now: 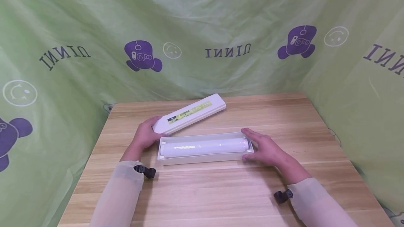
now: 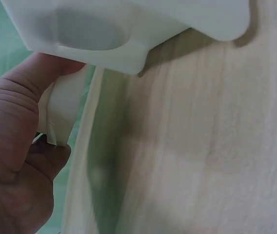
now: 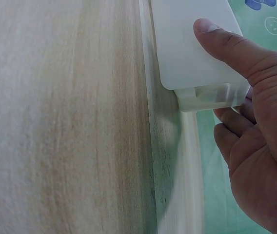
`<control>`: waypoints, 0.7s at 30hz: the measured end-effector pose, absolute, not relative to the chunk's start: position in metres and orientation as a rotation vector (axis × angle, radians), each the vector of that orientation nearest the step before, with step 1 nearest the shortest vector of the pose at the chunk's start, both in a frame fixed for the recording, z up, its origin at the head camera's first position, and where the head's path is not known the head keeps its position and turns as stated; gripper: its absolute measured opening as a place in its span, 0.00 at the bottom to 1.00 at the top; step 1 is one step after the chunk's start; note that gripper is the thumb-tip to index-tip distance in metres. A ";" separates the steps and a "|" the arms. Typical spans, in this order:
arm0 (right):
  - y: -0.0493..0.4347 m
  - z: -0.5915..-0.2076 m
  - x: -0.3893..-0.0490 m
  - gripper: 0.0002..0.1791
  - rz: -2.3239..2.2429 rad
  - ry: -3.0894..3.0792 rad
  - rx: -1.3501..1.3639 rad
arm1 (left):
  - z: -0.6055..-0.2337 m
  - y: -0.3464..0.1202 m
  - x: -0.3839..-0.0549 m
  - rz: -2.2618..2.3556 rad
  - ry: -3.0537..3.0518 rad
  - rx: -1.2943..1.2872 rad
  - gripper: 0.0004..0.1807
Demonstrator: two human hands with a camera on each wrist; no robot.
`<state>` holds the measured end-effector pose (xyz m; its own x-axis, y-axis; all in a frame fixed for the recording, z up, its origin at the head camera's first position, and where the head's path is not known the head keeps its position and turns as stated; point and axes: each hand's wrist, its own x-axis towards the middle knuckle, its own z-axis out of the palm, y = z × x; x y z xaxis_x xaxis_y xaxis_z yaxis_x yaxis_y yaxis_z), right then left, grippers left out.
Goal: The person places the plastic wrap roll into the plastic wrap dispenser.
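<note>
A long white box (image 1: pixel 205 157) lies lengthwise on the table, and in it sits a roll of shiny cling film (image 1: pixel 205 147). Its matching white lid (image 1: pixel 195 115), with a yellow-green label, lies slanted behind the box. My left hand (image 1: pixel 146 134) grips the lid's left end; the left wrist view shows thumb and fingers on either side of that white end (image 2: pixel 65 107). At the box's right end, my right hand (image 1: pixel 265 149) holds on with its thumb on the near side and fingers on the far side. The thumb (image 3: pixel 226 44) presses the box wall in the right wrist view.
The wooden table (image 1: pixel 208 195) reaches back to a green curtain (image 1: pixel 202 16) with purple prints, which also hangs along both sides. Black wrist cameras sit at the left cuff (image 1: pixel 145 171) and right cuff (image 1: pixel 283 196).
</note>
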<state>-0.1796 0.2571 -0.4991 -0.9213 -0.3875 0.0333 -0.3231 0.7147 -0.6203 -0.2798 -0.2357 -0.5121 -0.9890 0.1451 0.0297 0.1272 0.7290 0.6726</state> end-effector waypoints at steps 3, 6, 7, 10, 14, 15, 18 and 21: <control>0.257 -0.499 -0.180 0.59 -0.987 2.813 -0.583 | -0.510 -0.238 -0.279 1.159 2.897 0.233 0.54; 0.257 -0.499 -0.179 0.59 -0.990 2.812 -0.580 | -0.507 -0.239 -0.279 1.188 2.895 0.237 0.54; 0.257 -0.499 -0.179 0.59 -0.991 2.811 -0.578 | -0.506 -0.239 -0.278 1.196 2.892 0.238 0.54; 0.256 -0.499 -0.179 0.59 -0.992 2.810 -0.574 | -0.502 -0.240 -0.277 1.216 2.886 0.234 0.55; 0.256 -0.499 -0.178 0.60 -0.988 2.804 -0.564 | -0.498 -0.242 -0.275 1.224 2.885 0.235 0.56; 0.256 -0.499 -0.178 0.60 -0.988 2.803 -0.559 | -0.497 -0.243 -0.275 1.230 2.889 0.234 0.55; 0.257 -0.499 -0.179 0.60 -0.988 2.803 -0.552 | -0.493 -0.243 -0.274 1.238 2.899 0.237 0.55; 0.257 -0.499 -0.179 0.61 -0.991 2.807 -0.548 | -0.490 -0.244 -0.273 1.238 2.904 0.233 0.55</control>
